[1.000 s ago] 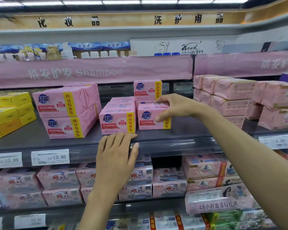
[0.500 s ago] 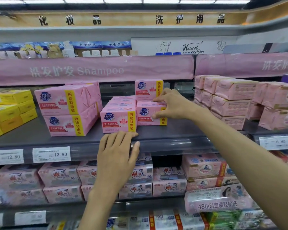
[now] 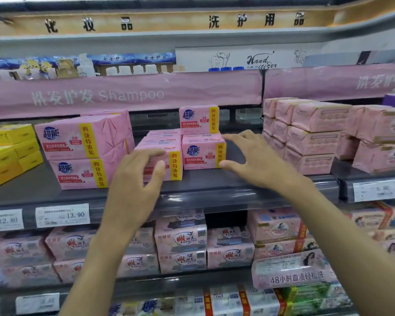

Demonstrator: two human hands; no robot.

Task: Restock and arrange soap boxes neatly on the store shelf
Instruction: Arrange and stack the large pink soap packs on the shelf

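Left hand [image 3: 135,185] now up off shelf edge onto front soap box [image 3: 167,163]; right hand [image 3: 253,160] opened.

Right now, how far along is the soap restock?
Done: two large pink packs are stacked at left. In hand: the left hand is on the front soap box, and the open right hand is beside the neighbouring box. Left: one box sits alone on top, and bare shelf remains at right.

The pink banner [image 3: 123,95] reads "Shampoo"; shelf price tags [image 3: 62,215] show 13.90 and 12.80; a white sign [image 3: 260,61] says "Hand".
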